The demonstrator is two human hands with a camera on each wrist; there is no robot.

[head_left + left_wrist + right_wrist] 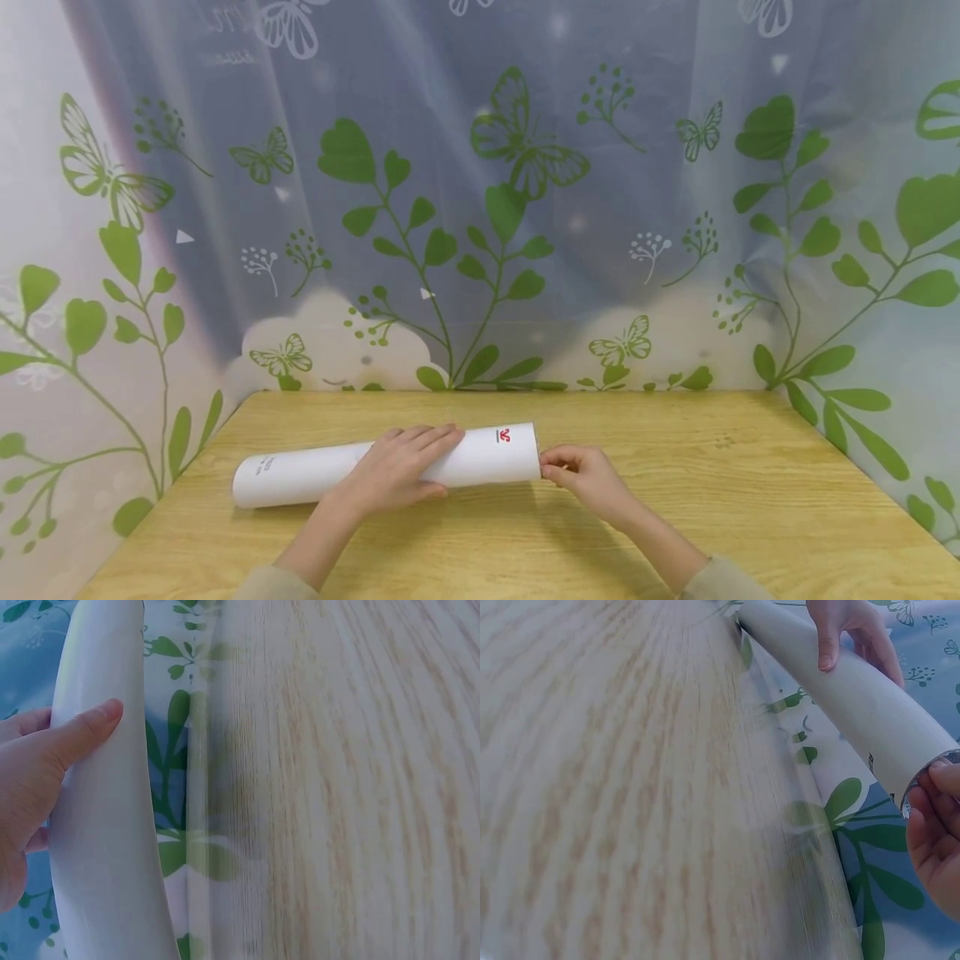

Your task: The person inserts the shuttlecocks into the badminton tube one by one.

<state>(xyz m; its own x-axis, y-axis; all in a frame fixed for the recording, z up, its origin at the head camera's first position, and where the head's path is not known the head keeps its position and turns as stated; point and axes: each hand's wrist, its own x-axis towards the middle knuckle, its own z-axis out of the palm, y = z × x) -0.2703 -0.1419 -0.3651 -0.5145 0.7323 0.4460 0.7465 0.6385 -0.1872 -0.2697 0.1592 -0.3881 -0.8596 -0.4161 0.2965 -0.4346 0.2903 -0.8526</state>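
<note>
A long white cylindrical tube [487,458] with a red logo near its right end lies across the wooden table, slightly slanted. Over its middle my left hand [401,462] grips it, thumb on the near side and fingers across the top. In the left wrist view the thumb presses on the tube's smooth white wall [112,847]. At the right end, my right hand [588,479] pinches the rim with thumb and curled fingers. The right wrist view shows a dark, patterned edge [915,784] at that end; my fingers hide most of the opening.
The light wood-grain table [720,492] stretches to both sides and toward me. Behind it and at the sides hangs a curtain [637,192] printed with green leaves and butterflies, meeting the table's back edge.
</note>
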